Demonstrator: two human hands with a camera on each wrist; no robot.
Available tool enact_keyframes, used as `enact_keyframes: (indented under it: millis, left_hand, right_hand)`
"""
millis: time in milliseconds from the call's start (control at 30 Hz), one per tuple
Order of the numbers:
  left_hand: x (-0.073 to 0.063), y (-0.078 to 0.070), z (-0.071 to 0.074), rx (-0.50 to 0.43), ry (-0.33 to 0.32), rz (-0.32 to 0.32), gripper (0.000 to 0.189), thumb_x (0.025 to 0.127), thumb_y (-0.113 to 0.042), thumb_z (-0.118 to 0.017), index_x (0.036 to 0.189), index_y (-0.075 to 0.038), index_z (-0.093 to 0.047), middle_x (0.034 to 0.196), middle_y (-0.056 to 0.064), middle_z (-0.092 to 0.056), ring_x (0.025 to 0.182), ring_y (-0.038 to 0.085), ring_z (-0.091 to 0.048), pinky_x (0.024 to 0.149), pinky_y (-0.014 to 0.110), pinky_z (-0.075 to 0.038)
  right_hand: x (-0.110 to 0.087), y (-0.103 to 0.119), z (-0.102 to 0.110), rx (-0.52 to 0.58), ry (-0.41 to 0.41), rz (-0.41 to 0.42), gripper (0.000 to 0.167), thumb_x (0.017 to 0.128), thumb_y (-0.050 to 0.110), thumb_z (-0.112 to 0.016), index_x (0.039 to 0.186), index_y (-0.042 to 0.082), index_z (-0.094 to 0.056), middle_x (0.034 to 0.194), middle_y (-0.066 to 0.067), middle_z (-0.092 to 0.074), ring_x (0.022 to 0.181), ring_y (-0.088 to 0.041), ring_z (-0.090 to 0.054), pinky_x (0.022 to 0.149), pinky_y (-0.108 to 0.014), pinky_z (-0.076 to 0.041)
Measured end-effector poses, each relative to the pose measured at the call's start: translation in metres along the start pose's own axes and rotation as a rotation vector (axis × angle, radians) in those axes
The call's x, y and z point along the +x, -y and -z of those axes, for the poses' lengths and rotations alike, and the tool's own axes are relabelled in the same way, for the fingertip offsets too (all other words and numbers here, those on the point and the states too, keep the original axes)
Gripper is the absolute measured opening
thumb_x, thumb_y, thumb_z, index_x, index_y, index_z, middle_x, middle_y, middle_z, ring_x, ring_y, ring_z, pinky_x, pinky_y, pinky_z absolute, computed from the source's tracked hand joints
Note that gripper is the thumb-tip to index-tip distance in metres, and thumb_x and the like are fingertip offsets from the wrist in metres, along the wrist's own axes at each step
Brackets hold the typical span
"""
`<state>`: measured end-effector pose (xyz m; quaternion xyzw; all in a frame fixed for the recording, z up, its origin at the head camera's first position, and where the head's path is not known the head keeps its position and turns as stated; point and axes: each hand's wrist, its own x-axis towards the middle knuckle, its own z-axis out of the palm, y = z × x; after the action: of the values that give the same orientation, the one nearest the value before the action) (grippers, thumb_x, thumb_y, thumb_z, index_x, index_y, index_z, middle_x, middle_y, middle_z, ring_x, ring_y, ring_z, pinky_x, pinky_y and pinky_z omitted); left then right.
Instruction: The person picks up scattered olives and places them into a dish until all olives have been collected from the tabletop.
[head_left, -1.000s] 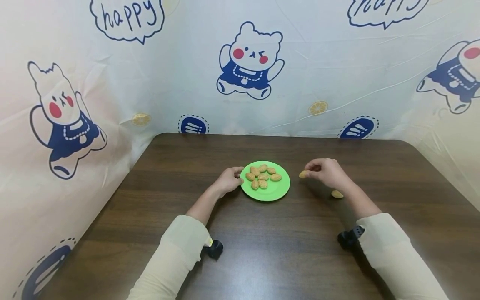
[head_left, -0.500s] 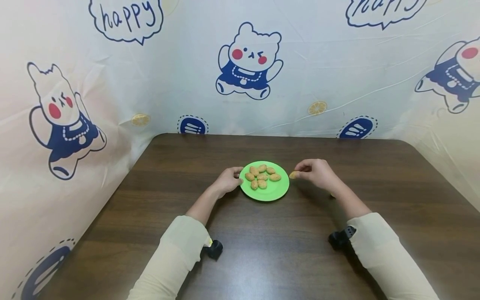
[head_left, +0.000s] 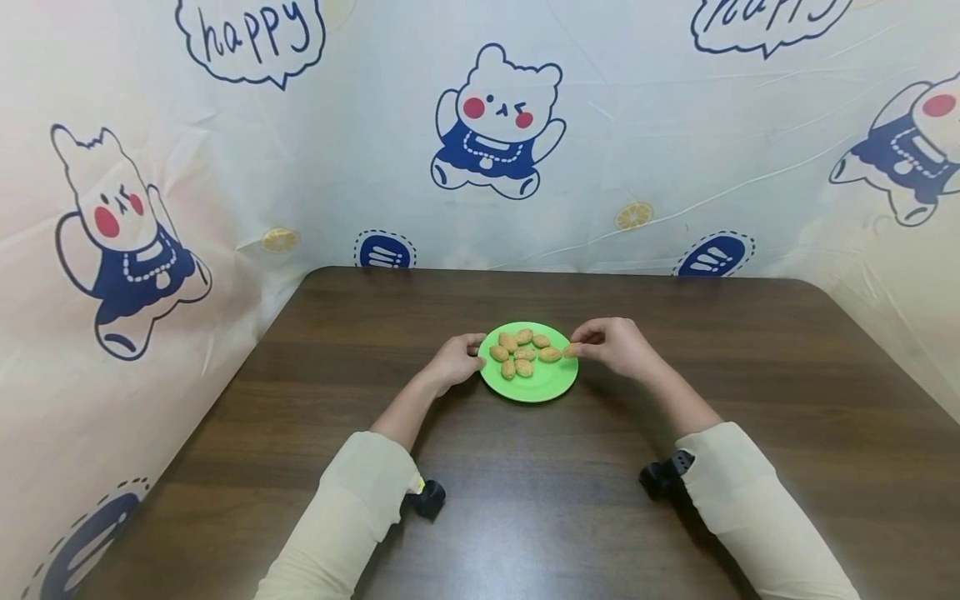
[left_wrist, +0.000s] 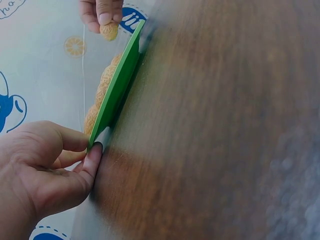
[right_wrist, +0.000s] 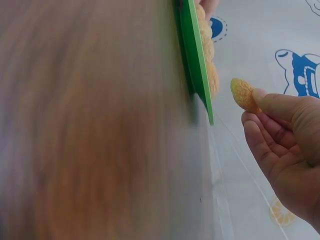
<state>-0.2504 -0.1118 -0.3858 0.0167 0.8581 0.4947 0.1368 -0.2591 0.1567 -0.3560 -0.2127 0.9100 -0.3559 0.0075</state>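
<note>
A round green plate [head_left: 531, 388] lies on the table with several tan, rough-shelled peanuts [head_left: 524, 368] grouped on it. My left hand [head_left: 453, 363] pinches the plate's left rim; in the left wrist view the thumb and fingers [left_wrist: 75, 140] lie on either side of the rim. My right hand [head_left: 618, 346] holds a single peanut [right_wrist: 244, 95] between thumb and fingertips. In the head view that peanut is over the plate's right edge. The right wrist view shows it apart from the plate, above its surface.
A dark brown wooden table [head_left: 525, 500] carries everything. A pale curtain [head_left: 337, 150] printed with cartoon bears hangs behind and at both sides. Small black cameras [head_left: 429, 500] sit at both sleeve cuffs.
My right hand has moved left with the peanut, from beside the plate to over its right edge. Another peanut on the table has become hidden behind the right forearm. The left hand stays put.
</note>
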Motion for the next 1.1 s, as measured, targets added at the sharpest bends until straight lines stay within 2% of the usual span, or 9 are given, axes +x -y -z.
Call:
enact_keyframes:
  millis: [433, 767, 1000, 1100]
  left_hand:
    - [0.0, 0.0, 0.001, 0.003, -0.002, -0.007, 0.052, 0.091, 0.0, -0.051, 0.141, -0.002, -0.036, 0.123, 0.016, -0.05, 0.11, 0.024, -0.048, 0.083, 0.031, -0.044]
    - [0.001, 0.001, 0.001, 0.011, 0.002, 0.001, 0.053, 0.091, -0.001, -0.052, 0.141, -0.003, -0.036, 0.126, 0.016, -0.048, 0.11, 0.023, -0.046, 0.081, 0.03, -0.044]
    - [0.0, 0.001, 0.001, 0.009, 0.005, 0.0, 0.053, 0.091, -0.001, -0.052, 0.141, -0.003, -0.036, 0.126, 0.016, -0.048, 0.106, 0.022, -0.047, 0.073, 0.027, -0.043]
    - [0.0, 0.001, 0.002, 0.01, 0.006, 0.0, 0.053, 0.091, -0.001, -0.052, 0.141, -0.003, -0.035, 0.126, 0.016, -0.047, 0.107, 0.023, -0.047, 0.074, 0.027, -0.044]
  right_hand:
    - [0.007, 0.012, -0.013, 0.024, 0.039, 0.005, 0.013, 0.083, 0.01, -0.069, 0.093, 0.002, -0.07, 0.088, -0.007, -0.067, 0.08, -0.019, -0.06, 0.067, -0.031, -0.049]
    - [0.013, 0.017, -0.02, -0.002, 0.096, 0.001, 0.013, 0.083, 0.012, -0.069, 0.094, 0.005, -0.071, 0.086, -0.002, -0.067, 0.079, -0.016, -0.059, 0.067, -0.031, -0.048]
    - [0.015, 0.019, -0.023, -0.036, 0.145, 0.005, 0.009, 0.081, 0.014, -0.071, 0.088, 0.008, -0.072, 0.083, 0.001, -0.067, 0.077, -0.015, -0.058, 0.066, -0.029, -0.047]
    - [0.015, 0.02, -0.024, -0.054, 0.168, 0.0, 0.008, 0.081, 0.013, -0.072, 0.088, 0.009, -0.072, 0.083, 0.001, -0.067, 0.077, -0.015, -0.057, 0.066, -0.029, -0.046]
